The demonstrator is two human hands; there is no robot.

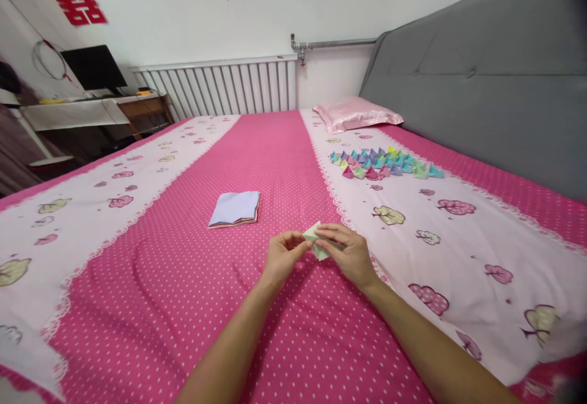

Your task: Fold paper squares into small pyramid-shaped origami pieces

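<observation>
Between my two hands is a small piece of pale green folded paper (322, 252), raised over the pink dotted bedsheet (192, 294). My left hand (283, 256) pinches its left edge with thumb and fingers. On the other side my right hand (351, 254) grips it, fingers along the top and thumb below, covering much of the right part. A stack of square paper (235, 208), pale lavender on top, lies beyond my left hand. Farther off to the right sit several rows of small folded paper shapes (378, 162) in blue, green, pink, purple and yellow.
A pink satin pillow (358, 113) lies at the far end, against a grey padded headboard (486, 74). Past the bed's far edge stand a white radiator (220, 89) and a metal pipe (339, 44). At left, a desk (77, 113) carries a black monitor (94, 68).
</observation>
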